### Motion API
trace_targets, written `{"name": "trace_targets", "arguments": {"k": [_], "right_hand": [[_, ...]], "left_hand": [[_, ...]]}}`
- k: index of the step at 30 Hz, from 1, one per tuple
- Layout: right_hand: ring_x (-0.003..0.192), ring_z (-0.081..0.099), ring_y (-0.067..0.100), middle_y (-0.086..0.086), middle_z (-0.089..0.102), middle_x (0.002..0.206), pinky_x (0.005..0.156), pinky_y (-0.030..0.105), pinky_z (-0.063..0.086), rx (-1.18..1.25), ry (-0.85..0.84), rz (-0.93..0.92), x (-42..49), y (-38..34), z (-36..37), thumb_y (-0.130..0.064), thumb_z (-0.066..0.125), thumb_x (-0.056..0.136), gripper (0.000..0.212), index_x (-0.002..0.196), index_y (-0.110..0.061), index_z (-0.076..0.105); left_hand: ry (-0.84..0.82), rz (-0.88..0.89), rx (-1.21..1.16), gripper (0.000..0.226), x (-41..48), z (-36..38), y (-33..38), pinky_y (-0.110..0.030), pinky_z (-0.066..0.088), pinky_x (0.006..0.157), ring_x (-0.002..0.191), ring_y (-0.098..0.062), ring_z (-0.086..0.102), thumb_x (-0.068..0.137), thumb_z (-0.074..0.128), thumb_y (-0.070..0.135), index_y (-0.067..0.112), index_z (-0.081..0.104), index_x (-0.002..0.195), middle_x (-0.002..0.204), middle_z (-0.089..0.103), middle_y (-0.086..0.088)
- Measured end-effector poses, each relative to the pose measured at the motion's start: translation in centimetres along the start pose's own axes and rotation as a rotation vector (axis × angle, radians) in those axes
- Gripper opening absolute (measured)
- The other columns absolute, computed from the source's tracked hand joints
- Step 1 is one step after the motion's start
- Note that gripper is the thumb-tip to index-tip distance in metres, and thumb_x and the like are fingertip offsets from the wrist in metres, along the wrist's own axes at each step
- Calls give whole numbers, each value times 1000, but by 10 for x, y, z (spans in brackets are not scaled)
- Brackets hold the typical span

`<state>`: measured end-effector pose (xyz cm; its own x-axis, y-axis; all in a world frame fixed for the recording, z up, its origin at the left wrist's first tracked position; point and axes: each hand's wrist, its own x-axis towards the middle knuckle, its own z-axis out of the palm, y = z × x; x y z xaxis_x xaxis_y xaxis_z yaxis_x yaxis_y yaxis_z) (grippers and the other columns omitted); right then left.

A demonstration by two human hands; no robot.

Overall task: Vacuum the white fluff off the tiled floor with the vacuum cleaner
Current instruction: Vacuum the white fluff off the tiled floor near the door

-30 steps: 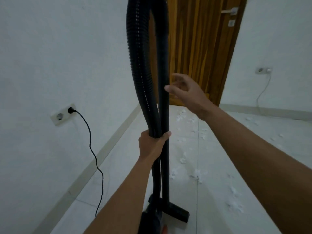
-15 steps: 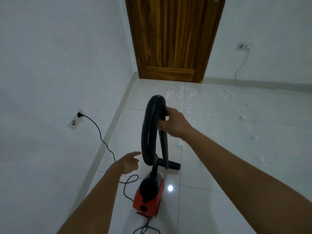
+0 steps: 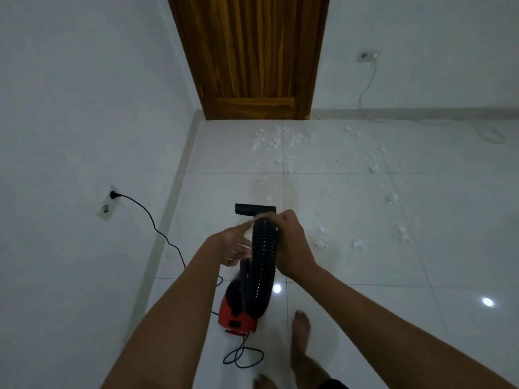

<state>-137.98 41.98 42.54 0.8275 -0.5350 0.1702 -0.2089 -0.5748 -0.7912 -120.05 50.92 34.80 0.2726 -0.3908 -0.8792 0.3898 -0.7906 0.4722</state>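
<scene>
Your right hand (image 3: 292, 245) grips the top of the black ribbed hose (image 3: 262, 265), your left hand (image 3: 234, 245) spread-fingered just beside it, white fluff (image 3: 280, 141) beyond.

No legible text, label, brand or number on anything here.

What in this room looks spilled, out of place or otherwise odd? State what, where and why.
White fluff is strewn over the tiled floor, thickest in front of the wooden door and trailing in clumps to the right. It stands out as loose litter on glossy tiles. Nothing looks broken.
</scene>
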Motion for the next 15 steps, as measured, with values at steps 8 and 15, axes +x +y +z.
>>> {"name": "trace_targets", "arguments": {"k": [8, 15], "right_hand": [[99, 56, -2, 7, 59, 111, 89, 11, 47, 189, -89, 168, 3, 35, -20, 8, 66, 88, 45, 123, -21, 72], [69, 68, 26, 14, 65, 90, 71, 39, 60, 999, -440, 1178, 24, 7, -41, -32, 59, 96, 35, 120, -7, 61]], "left_hand": [[-87, -5, -146, 55, 58, 32, 46, -39, 44, 94, 100, -28, 53, 66, 78, 46, 11, 64, 107, 107, 57, -13], [30, 16, -212, 41, 62, 57, 57, -38, 53, 73, 77, -27, 62, 96, 58, 34, -4, 61, 113, 89, 66, -16]]}}
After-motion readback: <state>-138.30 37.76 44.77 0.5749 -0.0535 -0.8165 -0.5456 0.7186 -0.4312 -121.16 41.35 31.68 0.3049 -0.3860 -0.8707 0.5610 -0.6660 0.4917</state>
